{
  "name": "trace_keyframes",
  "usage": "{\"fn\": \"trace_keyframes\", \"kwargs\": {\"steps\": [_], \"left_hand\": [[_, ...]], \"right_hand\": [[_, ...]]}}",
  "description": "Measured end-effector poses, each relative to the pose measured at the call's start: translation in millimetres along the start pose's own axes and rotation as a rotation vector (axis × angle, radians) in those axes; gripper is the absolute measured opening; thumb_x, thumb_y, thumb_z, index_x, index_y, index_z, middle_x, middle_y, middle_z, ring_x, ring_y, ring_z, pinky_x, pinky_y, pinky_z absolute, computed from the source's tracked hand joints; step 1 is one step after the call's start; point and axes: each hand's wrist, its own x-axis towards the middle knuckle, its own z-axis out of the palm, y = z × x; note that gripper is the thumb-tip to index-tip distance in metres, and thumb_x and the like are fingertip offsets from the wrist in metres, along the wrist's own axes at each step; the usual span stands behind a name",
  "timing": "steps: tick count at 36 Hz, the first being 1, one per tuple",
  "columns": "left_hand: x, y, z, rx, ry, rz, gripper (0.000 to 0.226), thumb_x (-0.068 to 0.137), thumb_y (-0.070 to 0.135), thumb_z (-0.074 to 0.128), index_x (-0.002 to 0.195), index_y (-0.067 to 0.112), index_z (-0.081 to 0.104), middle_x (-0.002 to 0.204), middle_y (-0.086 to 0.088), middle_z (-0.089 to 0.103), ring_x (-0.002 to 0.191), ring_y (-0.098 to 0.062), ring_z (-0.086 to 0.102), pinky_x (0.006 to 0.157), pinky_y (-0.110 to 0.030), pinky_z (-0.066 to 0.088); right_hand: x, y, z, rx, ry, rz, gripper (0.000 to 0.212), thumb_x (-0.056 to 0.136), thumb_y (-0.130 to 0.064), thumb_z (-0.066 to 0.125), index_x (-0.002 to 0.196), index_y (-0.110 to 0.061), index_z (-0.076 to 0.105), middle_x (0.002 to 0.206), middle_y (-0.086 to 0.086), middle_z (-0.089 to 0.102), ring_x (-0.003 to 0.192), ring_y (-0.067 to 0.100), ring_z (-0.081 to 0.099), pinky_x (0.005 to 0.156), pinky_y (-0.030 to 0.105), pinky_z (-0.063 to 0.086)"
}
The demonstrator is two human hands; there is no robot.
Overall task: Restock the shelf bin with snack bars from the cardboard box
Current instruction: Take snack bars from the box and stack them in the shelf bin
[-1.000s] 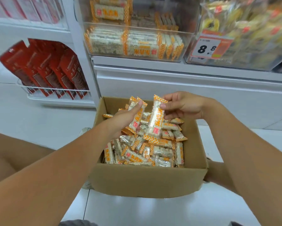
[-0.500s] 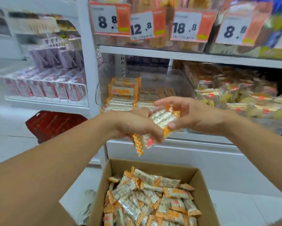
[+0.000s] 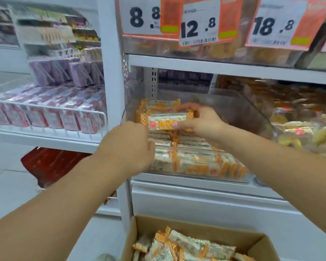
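Snack bar (image 3: 166, 123) sits inside the clear shelf bin (image 3: 239, 117), above the stacked rows. Long axis runs left-right, parallel to the bin front, label facing me; I'd say that's to match the rows already laid. My right hand (image 3: 199, 122) pinches its right end, fingers over the top, thumb beneath. Left hand (image 3: 129, 146) is at the bar's left end; fingers hidden, so I can't tell its grip. Cardboard box (image 3: 194, 240) is below, with bars left.

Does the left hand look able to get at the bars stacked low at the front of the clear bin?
Probably yes: the left hand hangs right at the clear bin, whose top is open above the front bars.
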Motion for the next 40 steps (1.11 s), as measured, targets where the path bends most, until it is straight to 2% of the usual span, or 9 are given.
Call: {"fn": "trace_keyframes", "kwargs": {"steps": [3,7,11,17,20,22,26,30,40], "left_hand": [[2.3,4.9,7.8,0.039,-0.096,0.013,0.035,0.102,0.041,0.034,0.087,0.017,0.054,0.099,-0.011,0.063,0.098,-0.035,0.063,0.078,-0.037,0.047],[6.5,1.9,11.3,0.011,-0.163,0.011,0.043,0.105,0.042,0.025,0.075,0.019,0.045,0.082,-0.004,0.047,0.089,-0.033,0.058,0.079,-0.038,0.048],[9.2,3.1,13.6,-0.026,-0.184,-0.003,0.044,0.106,0.043,0.022,0.074,0.021,0.043,0.074,0.000,0.039,0.080,-0.027,0.048,0.073,-0.035,0.041],[9.3,5.2,13.5,-0.037,-0.200,-0.016,0.042,0.106,0.041,0.020,0.089,0.021,0.053,0.082,0.000,0.048,0.081,-0.025,0.048,0.072,-0.034,0.039],[9.4,4.5,14.4,-0.059,-0.196,-0.022,0.040,0.105,0.041,0.021,0.087,0.020,0.049,0.078,0.000,0.044,0.081,-0.026,0.047,0.073,-0.034,0.039],[9.1,4.9,13.7,-0.081,-0.189,-0.024,0.038,0.105,0.041,0.021,0.088,0.021,0.048,0.078,0.001,0.042,0.083,-0.027,0.049,0.074,-0.035,0.040],[9.5,3.6,15.5,-0.112,-0.175,-0.015,0.039,0.105,0.041,0.021,0.093,0.022,0.052,0.084,0.001,0.047,0.090,-0.029,0.055,0.075,-0.035,0.040],[9.4,2.8,15.9,-0.161,-0.173,-0.031,0.033,0.106,0.041,0.021,0.088,0.026,0.044,0.072,0.006,0.037,0.082,-0.025,0.047,0.074,-0.035,0.039],[10.3,5.2,12.1,-0.139,-0.198,-0.054,0.040,0.106,0.042,0.019,0.082,0.022,0.045,0.080,0.000,0.043,0.083,-0.025,0.049,0.077,-0.037,0.044]], "right_hand": [[22.3,-0.2,23.3,-0.236,-0.062,-0.096,0.054,0.072,-0.028,0.090,0.121,-0.024,0.069,0.124,-0.005,0.066,0.115,0.012,0.060,0.086,0.018,0.045],[37.0,1.9,34.6,-0.551,-0.028,-0.215,0.060,0.067,-0.037,0.092,0.122,-0.027,0.070,0.141,-0.006,0.055,0.131,0.013,0.049,0.103,0.023,0.041],[38.7,-1.7,35.7,-0.733,-0.053,-0.289,0.058,0.070,-0.042,0.087,0.121,-0.021,0.066,0.135,0.000,0.050,0.124,0.020,0.050,0.093,0.028,0.044],[44.2,-10.7,50.2,-0.944,-0.280,-0.297,0.087,0.086,-0.056,0.065,0.150,-0.015,0.022,0.123,0.014,0.056,0.091,0.026,0.058,0.074,0.040,0.051],[47.9,-8.4,61.0,-1.027,-0.341,-0.239,0.098,0.092,-0.071,0.046,0.160,-0.023,-0.006,0.160,0.009,0.028,0.138,0.033,0.037,0.107,0.048,0.038],[47.2,-8.0,63.7,-1.084,-0.340,-0.219,0.093,0.093,-0.072,0.039,0.161,-0.023,-0.001,0.169,0.004,0.003,0.153,0.036,0.009,0.119,0.058,0.021],[39.8,-10.5,61.5,-1.100,-0.273,-0.273,0.086,0.096,-0.067,0.039,0.159,-0.014,0.012,0.167,0.007,0.014,0.151,0.032,0.018,0.119,0.055,0.025],[40.3,-11.7,64.3,-1.285,-0.261,-0.310,0.086,0.098,-0.065,0.038,0.158,-0.009,0.013,0.166,0.008,0.015,0.153,0.026,0.013,0.118,0.067,0.006],[62.4,-15.5,55.4,-1.177,-0.471,-0.181,0.098,0.094,-0.073,0.034,0.158,-0.018,-0.017,0.166,0.007,-0.021,0.153,0.022,-0.018,0.125,0.046,-0.004]]}}
